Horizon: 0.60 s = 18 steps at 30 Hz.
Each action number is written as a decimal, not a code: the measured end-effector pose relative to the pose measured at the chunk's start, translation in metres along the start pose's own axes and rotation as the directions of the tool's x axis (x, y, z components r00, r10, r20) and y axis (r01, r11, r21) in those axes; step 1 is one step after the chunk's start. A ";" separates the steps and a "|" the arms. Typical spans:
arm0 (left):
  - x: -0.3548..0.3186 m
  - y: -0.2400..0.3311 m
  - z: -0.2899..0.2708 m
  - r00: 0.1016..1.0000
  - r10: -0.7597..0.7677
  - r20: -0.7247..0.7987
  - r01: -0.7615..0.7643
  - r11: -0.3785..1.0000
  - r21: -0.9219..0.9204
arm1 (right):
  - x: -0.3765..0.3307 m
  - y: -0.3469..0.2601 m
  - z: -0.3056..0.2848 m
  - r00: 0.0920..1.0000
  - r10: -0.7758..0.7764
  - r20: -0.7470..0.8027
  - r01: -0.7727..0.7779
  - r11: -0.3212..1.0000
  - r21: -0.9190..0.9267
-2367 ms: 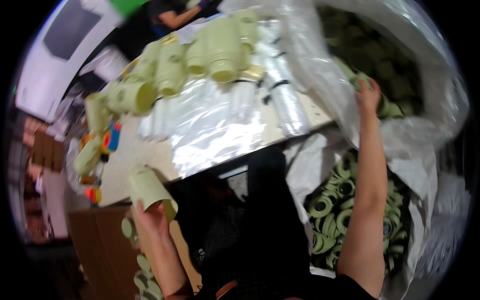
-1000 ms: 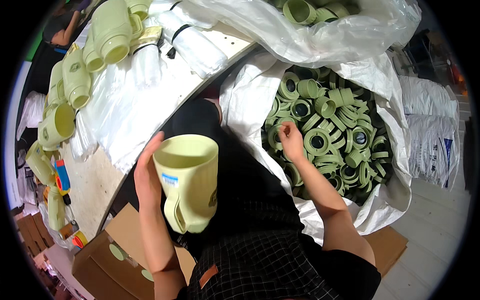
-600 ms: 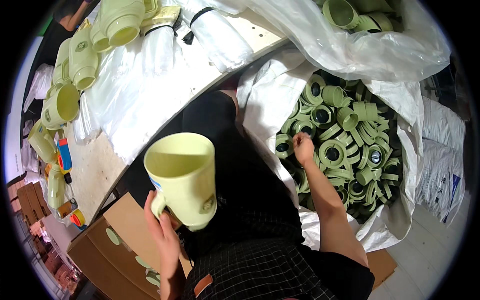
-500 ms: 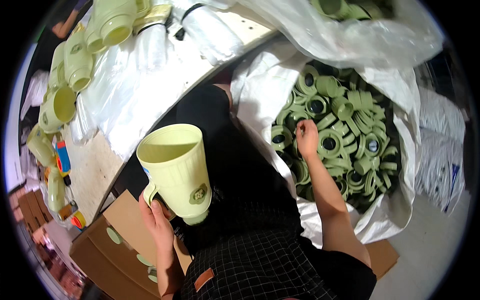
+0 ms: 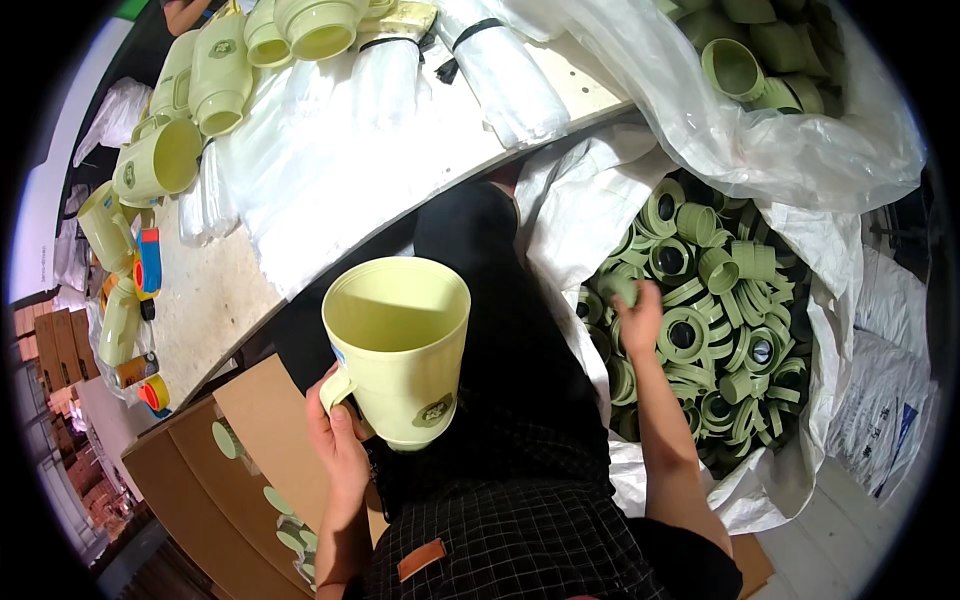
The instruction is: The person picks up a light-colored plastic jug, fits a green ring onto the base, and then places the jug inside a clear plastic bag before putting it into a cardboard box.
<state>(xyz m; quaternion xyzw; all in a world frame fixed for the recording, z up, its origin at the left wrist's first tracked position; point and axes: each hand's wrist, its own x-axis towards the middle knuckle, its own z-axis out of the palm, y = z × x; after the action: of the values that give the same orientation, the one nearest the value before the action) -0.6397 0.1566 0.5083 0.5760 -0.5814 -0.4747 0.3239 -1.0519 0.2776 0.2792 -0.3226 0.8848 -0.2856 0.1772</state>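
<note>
Pale green plastic, smooth and tapering, is seen in the jug (image 5: 397, 340), which is gripped by its handle in the curled left hand (image 5: 340, 435), mouth up, above the checked black apron (image 5: 490, 520). By the right hand (image 5: 642, 322), a rounded fitting (image 5: 619, 285) appears to be pinched, over ringed green parts (image 5: 719, 270) heaped in a crinkled white sack (image 5: 565, 215). Picking out seems under way; a secure fingertip hold is called for.

Table (image 5: 215, 310): left, jugs (image 5: 220, 75) on top
Sack (image 5: 570, 215): right, rings (image 5: 683, 335) inside
Cardboard box (image 5: 190, 470): near left
Held jug (image 5: 405, 350): in left hand (image 5: 342, 440)
</note>
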 end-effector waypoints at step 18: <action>0.008 0.000 -0.009 0.953 0.243 0.183 -0.237 0.970 -0.056 | -0.024 -0.208 -0.037 0.964 -0.202 0.172 0.074 0.828 0.555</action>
<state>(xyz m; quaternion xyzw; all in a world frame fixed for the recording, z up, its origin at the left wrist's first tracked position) -0.6330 0.1470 0.5102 0.4480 -0.6670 -0.4940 0.3324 -0.9553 0.1770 0.4399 -0.3525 0.7156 -0.4989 0.3386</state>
